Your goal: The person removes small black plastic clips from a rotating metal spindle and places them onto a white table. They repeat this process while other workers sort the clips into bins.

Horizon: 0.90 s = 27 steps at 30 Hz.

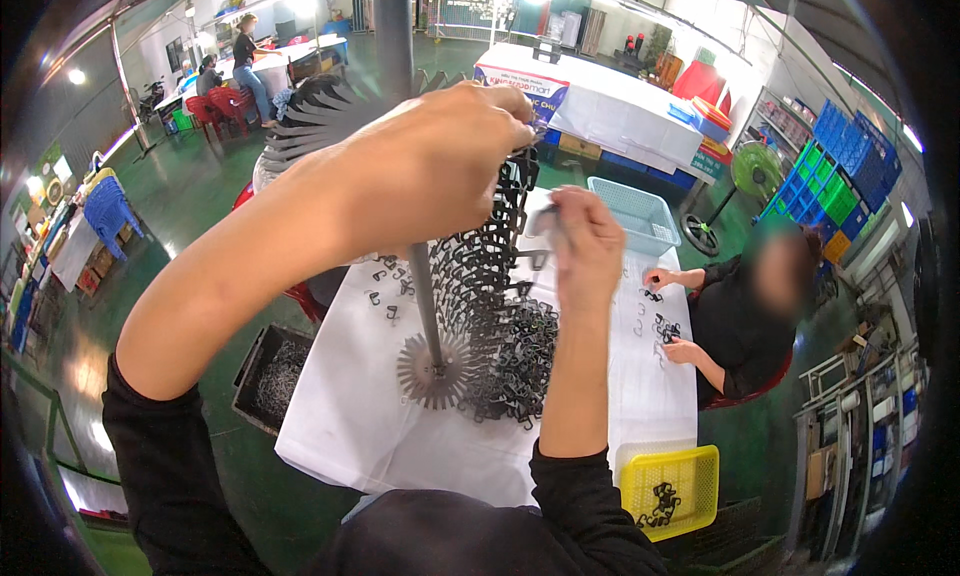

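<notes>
My left hand (450,161) is raised across the upright metal pole (393,36), its fingers pinched at the top of a hanging column of small black hook-shaped pieces (480,276). What lies between those fingertips is hidden. To the right, my right hand (588,241) is closed on a dark hook-shaped piece (546,219), blurred by motion. A slotted metal disc (437,369) surrounds the pole's foot, and another slotted disc (325,121) fans out behind my left forearm. Below the column, a heap of black hook-shaped pieces (525,361) lies on the white-covered table (350,416).
A light-blue basket (640,214) stands at the table's far right, a yellow basket (670,491) with several black pieces at the near right. A co-worker (750,316) handles pieces at the right edge. On the floor at left sits a dark crate (272,376); a green fan (755,171) stands farther back.
</notes>
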{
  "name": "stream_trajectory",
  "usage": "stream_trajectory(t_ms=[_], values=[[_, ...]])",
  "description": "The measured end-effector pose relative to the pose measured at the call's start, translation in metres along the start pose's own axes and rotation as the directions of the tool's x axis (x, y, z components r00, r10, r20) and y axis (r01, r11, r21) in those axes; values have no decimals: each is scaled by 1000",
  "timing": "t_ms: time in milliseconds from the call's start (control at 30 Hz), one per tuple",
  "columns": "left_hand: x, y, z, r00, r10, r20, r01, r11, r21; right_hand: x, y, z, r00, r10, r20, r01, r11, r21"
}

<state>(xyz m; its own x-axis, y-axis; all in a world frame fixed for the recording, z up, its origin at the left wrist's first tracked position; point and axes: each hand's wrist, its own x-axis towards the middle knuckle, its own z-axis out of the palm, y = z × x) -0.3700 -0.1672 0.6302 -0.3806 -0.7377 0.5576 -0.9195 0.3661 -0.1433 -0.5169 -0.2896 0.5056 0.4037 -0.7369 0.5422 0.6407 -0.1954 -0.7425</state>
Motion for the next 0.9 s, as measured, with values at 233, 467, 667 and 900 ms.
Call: stream_trajectory(t_ms=[233, 467, 667, 900], values=[[-10, -10, -11, 994, -61, 92, 69, 993, -94, 19, -14, -114, 988, 52, -143, -146, 594, -791], [-14, -8, -17, 993, -5, 114, 14, 997, -76, 8, -2, -43, 881, -470, -54, 135, 359, -923], [-6, 5, -23, 988, -22, 151, 40, 993, -113, 7, 10, 35, 695, -684, 224, 471, 197, -860], [7, 1, -7, 977, 3, 214, -10, 1000, 30, 4, 9, 38, 954, -289, -76, 230, 874, -429]])
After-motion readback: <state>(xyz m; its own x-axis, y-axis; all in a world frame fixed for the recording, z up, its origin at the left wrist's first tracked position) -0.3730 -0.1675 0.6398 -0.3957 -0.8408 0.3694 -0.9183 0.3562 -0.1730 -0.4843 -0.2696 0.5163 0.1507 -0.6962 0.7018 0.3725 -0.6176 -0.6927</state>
